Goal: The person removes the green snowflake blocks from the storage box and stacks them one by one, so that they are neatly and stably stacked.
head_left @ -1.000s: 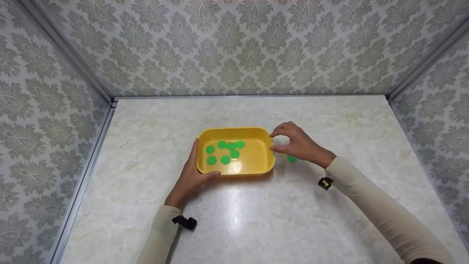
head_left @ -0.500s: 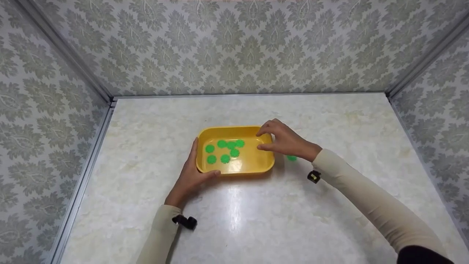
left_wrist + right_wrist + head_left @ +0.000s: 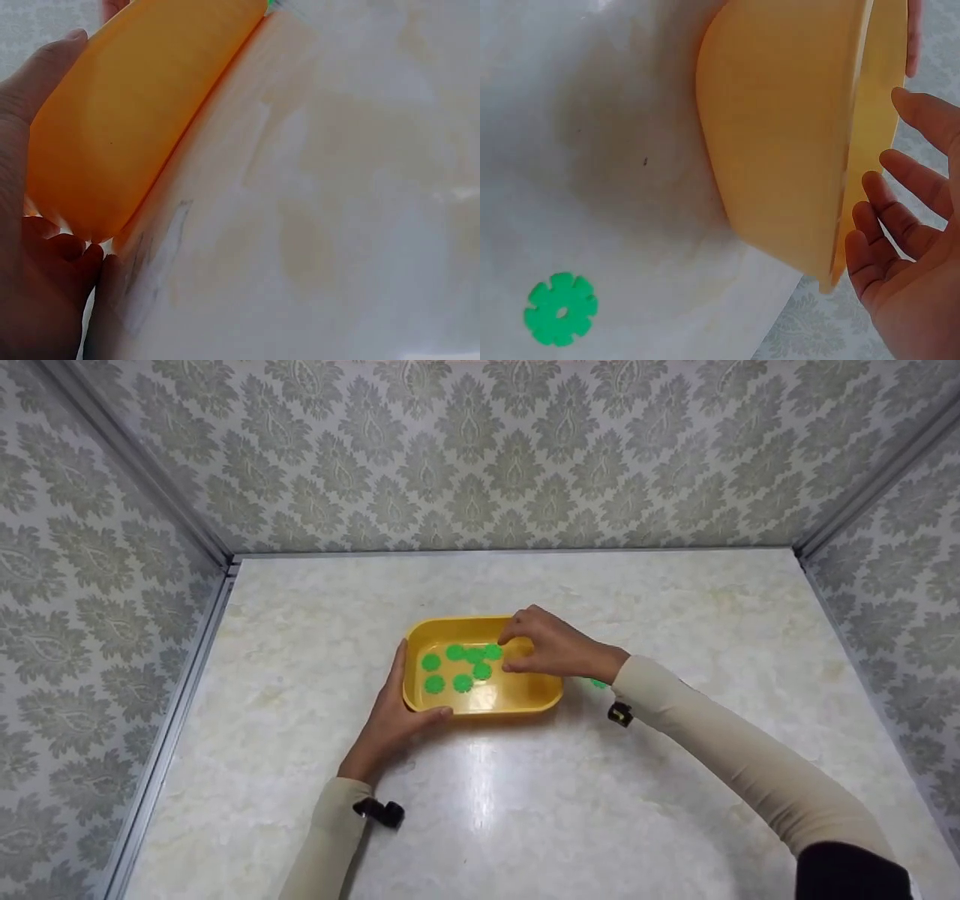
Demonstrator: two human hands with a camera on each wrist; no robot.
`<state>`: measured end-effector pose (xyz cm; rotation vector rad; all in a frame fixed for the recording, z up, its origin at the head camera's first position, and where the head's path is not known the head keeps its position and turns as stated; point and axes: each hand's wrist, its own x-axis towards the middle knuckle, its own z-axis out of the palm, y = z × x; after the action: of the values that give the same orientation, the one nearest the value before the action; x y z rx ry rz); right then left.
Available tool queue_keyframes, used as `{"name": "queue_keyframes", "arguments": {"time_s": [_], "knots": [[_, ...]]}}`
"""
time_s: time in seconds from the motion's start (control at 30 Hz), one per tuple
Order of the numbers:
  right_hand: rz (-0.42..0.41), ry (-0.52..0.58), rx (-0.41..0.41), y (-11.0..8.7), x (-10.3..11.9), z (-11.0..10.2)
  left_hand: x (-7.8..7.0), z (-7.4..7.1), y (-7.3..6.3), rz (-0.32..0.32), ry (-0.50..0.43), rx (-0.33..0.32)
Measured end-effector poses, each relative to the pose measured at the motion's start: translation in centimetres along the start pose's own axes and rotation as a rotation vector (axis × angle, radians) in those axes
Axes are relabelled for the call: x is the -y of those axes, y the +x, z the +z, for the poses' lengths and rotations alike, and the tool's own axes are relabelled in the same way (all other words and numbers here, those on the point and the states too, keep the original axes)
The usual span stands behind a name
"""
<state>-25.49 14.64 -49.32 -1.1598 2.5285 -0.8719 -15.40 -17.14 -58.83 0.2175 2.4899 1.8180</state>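
Note:
A yellow plastic bin [image 3: 525, 694] stands on the table. Several green notched discs [image 3: 463, 683] lie on its floor, toward the left. My left hand [image 3: 390, 720] grips the bin's left end, thumb along the front side and fingers along the left wall; in the left wrist view the thumb [image 3: 49, 71] lies against the orange-looking wall. My right hand [image 3: 551, 645] is over the bin's right half, thumb and fingers apart beside the discs. Nothing shows between those loosely bent fingers [image 3: 892, 214] in the right wrist view. One more green disc [image 3: 561, 309], with a centre hole, lies on the table outside.
The pale marbled table [image 3: 300, 660] reaches back to patterned walls [image 3: 510, 457] on three sides. In the head view the right forearm partly hides the outside disc just right of the bin. Small black wrist cameras [image 3: 379, 813] hang at both cuffs.
My right hand has moved left from the bin's right rim to over its inside, near the discs. The left hand and the bin stay in place.

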Motion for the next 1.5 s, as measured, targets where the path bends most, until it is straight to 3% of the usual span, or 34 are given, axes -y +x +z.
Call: {"name": "queue_keyframes", "arguments": {"time_s": [0.17,0.93,1.2,1.5], "knots": [[-0.004,-0.038,0.032,0.9,0.2,0.6,0.0,0.1,0.2,0.024,0.001,0.002],[-0.088,-0.141,0.226,4.3,1.4,2.5,0.1,0.0,0.0,0.013,-0.015,0.004],[-0.013,-0.191,0.293,5.3,1.2,2.6,0.2,0.0,0.0,0.022,-0.009,0.002],[0.056,-0.148,0.269,5.3,0.8,2.6,0.2,0.0,0.0,0.032,-0.026,-0.001]]}}
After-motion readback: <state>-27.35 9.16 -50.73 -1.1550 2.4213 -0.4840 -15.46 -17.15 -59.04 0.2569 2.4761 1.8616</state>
